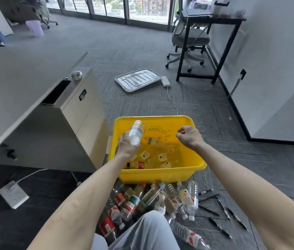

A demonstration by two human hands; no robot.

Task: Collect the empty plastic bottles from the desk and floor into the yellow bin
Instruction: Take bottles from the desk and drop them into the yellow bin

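A yellow bin [162,175] stands on the floor in front of me with several empty bottles lying inside. My left hand [127,146] grips a clear plastic bottle [135,131] above the bin's left side, its base pointing away from me. Over the bin's right side hovers my right hand [189,135], holding nothing, its fingers loosely curled and apart. A pile of empty bottles [153,201] lies on the carpet between the bin and my knee. One more bottle [190,235] lies at the lower right.
A grey desk [16,82] and a beige cabinet [86,109] stand to the left. A power strip [13,193] lies at lower left. Several pens [220,212] are scattered right of the pile. A clear lid [138,79] and an office chair [187,42] sit beyond.
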